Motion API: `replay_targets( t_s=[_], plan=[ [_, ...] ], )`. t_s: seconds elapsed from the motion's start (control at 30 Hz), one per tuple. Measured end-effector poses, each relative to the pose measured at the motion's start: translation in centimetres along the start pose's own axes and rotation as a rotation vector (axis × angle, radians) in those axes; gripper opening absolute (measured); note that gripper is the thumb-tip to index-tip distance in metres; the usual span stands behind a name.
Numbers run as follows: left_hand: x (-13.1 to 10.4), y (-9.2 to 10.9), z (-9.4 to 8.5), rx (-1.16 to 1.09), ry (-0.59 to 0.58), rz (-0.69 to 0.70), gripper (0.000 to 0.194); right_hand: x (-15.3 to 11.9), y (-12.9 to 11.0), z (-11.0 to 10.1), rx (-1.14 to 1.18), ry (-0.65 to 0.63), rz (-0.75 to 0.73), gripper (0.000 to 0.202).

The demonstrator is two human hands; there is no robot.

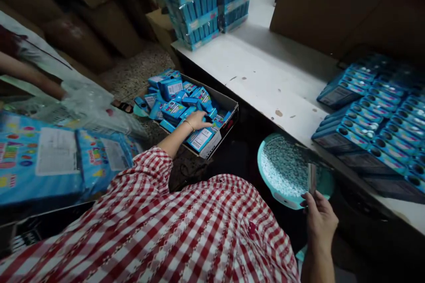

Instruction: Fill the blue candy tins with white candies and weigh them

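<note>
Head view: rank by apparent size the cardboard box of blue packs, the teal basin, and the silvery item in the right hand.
1. cardboard box
2. teal basin, partly hidden under the table, so unsure against the box
3. silvery item, held by the right hand

We are seeing a white counter (265,75) carrying rows of blue boxes (375,115) at its right end and shrink-wrapped blue packs (206,4) stacked at its far end. Brown cartons (332,4) are standing behind. At the left, large blue printed packages (49,159) are lying flat, and another person's arm (29,75) is reaching over clear plastic wrap (86,101)
</note>
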State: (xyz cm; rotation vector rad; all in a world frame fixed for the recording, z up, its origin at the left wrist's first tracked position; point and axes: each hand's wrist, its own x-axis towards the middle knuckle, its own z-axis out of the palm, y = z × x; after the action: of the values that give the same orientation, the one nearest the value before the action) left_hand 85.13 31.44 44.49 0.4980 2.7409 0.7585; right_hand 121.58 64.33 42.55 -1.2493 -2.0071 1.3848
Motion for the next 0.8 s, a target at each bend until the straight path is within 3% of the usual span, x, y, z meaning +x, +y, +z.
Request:
replay_targets(
  t_s=[0.1, 0.2, 0.33, 0.4, 0.47, 0.57, 0.6, 0.7, 0.8],
  plan=[
    [-2.1, 0.0, 0.0, 0.128, -0.242, -0.031, 0.053, -0.9, -0.3, 0.2, -0.005, 0.003, -0.023, 0.057],
    [-3.2, 0.6, -0.7, 0.149, -0.317, 0.046, 0.064, -1.4, -0.1, 0.5, 0.02, -0.006, -0.035, 0.057],
    [-3.7, 0.5, -2.2, 0.068, -0.291, 0.136, 0.063, -1.4, 1.3, 0.8, 0.055, -0.058, -0.053, 0.05],
    [-3.7, 0.5, -2.9, -0.039, -0.21, 0.176, 0.06, -1.1, 2.1, 0.9, 0.079, -0.048, -0.047, 0.049],
    [-4.0, 1.3, -3.7, -0.137, -0.058, 0.197, 0.057, -0.8, 2.7, 0.9, 0.091, -0.052, -0.037, 0.048],
    [-5.3, 4.7, -4.6, -0.287, 0.199, 0.203, 0.062, -0.4, 3.0, 0.8, 0.076, -0.07, -0.02, 0.048],
    [-5.8, 6.2, -4.5, -0.371, 0.213, 0.253, 0.067, -0.3, 3.0, 0.9, 0.069, -0.067, -0.012, 0.049],
    [-6.7, 10.9, -2.4, -0.576, 0.132, 0.412, 0.066, 0.4, 3.1, 1.5, 0.062, -0.058, 0.019, 0.056],
    [-7.2, 14.0, 1.7, -0.772, -0.031, 0.496, 0.063, 1.1, 3.4, 2.3, 0.055, -0.106, 0.026, 0.062]
  ],
)
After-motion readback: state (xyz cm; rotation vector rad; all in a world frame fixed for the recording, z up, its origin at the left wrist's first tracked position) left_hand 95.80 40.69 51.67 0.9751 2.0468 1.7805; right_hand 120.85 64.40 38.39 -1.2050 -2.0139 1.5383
